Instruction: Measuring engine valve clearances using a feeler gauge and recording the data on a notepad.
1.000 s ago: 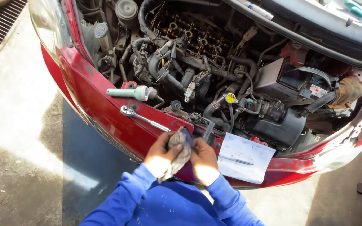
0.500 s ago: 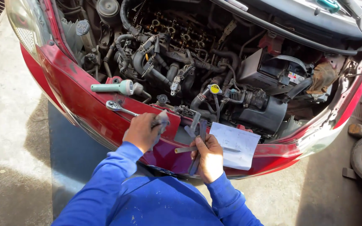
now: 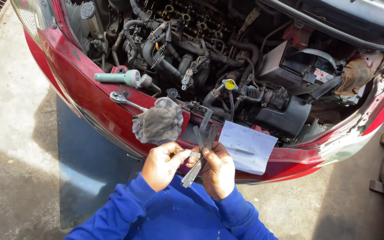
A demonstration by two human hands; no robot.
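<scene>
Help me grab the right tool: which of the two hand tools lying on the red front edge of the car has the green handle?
The upper-left one, with the pale green grip, above the bare chrome ratchet.

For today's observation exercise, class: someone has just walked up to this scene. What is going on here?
A person in blue sleeves stands at the open engine bay of a red car. Both hands hold a fanned set of thin metal blades: the left hand pinches one blade, the right hand grips the set. A grey rag lies on the car's front edge, beside a ratchet wrench and a green-handled tool. A sheet of paper rests to the right.
</scene>
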